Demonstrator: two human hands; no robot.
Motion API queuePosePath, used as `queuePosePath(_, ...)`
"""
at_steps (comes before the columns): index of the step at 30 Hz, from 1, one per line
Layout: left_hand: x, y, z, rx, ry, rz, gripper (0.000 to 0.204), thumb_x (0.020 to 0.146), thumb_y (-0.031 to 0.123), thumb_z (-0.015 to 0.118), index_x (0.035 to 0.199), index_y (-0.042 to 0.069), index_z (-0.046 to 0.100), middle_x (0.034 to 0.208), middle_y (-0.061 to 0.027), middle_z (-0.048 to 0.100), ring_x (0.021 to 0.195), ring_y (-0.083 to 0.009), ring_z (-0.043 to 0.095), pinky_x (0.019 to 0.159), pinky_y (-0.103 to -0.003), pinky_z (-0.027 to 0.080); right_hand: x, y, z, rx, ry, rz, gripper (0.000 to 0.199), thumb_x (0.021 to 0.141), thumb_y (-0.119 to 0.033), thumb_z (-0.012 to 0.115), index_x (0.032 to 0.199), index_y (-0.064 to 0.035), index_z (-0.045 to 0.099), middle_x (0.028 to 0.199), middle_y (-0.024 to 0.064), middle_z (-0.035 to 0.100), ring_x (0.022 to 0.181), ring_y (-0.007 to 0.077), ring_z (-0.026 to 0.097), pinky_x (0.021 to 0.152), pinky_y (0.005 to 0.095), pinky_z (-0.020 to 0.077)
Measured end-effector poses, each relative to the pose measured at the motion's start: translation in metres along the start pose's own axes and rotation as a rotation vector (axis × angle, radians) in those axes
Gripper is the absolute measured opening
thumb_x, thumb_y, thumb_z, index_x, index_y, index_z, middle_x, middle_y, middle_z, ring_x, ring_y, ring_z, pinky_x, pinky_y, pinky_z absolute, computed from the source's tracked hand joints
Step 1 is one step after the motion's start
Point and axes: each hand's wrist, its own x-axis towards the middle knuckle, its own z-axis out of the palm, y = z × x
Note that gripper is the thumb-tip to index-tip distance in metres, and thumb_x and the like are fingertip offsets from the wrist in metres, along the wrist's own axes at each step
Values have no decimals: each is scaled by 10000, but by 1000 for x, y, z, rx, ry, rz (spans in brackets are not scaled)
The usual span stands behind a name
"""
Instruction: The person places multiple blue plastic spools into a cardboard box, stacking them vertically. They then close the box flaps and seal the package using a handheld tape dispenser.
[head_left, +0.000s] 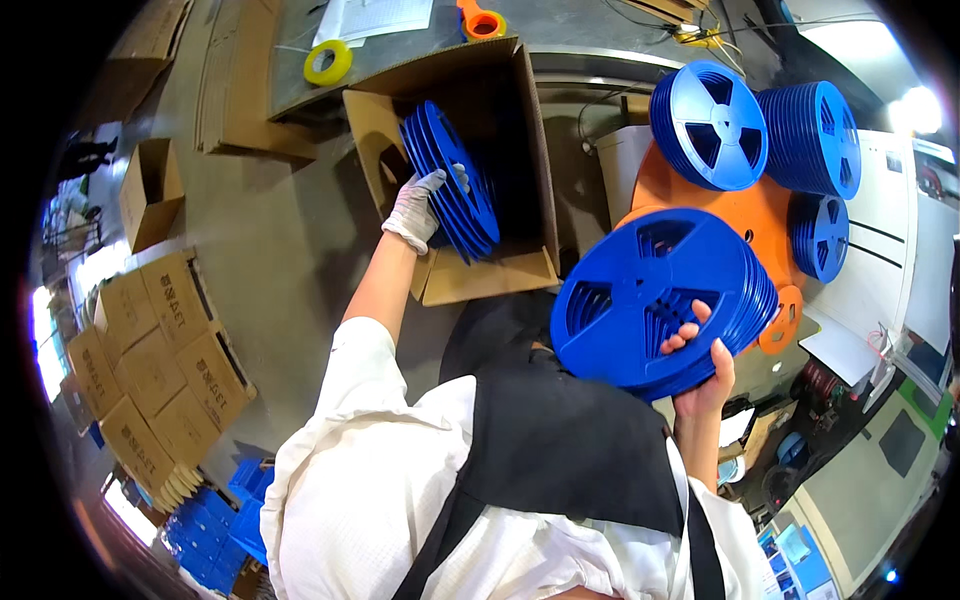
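Note:
In a white glove, my left hand (pixel 415 210) is closed around a few blue plastic reels (pixel 462 190), which stand tilted on edge inside an open cardboard box (pixel 540 150). Its thumb lies over a rim and fingertips show through an opening. My bare right hand (pixel 705 365) grips a thick stack of blue reels (pixel 640 300) against my right side, fingers reaching through a cutout and thumb at the edge. What lies deep in the box is in dark shadow.
An orange round table (pixel 665 190) at the right bears more reel stacks (pixel 710 125). Beyond the box, a grey bench (pixel 560 25) holds yellow tape (pixel 328 62), an orange tape dispenser (pixel 484 24) and papers (pixel 375 18). Stacked cartons (pixel 160 350) stand at the left, near blue crates (pixel 205 540).

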Motion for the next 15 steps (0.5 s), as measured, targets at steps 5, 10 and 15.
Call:
queuePosePath(5, 83, 0, -19, 31, -76, 17, 291, 789, 8, 605, 1080, -7, 598, 957, -99, 678, 867, -245, 650, 779, -389, 541, -11, 19, 4, -10, 181, -54, 589, 828, -243, 568, 1309, 47, 390, 934, 161, 644, 835, 264, 652, 783, 409, 541)
queuePosePath(10, 136, 1, -28, 125, -161, -1, 282, 826, 50, 607, 1097, -28, 607, 1013, -138, 675, 933, -268, 649, 844, -390, 532, -15, 34, 3, 4, 298, -65, 595, 832, -247, 564, 1316, 47, 379, 929, 158, 642, 843, 248, 660, 779, 400, 551)
queuePosePath(15, 147, 5, -33, 105, -164, 2, 328, 827, 70, 612, 1133, -47, 587, 1042, -153, 664, 981, -287, 638, 888, -398, 516, -15, 39, 9, 25, 322, -71, 592, 840, -244, 551, 1325, 44, 370, 941, 152, 641, 855, 248, 662, 789, 395, 550)
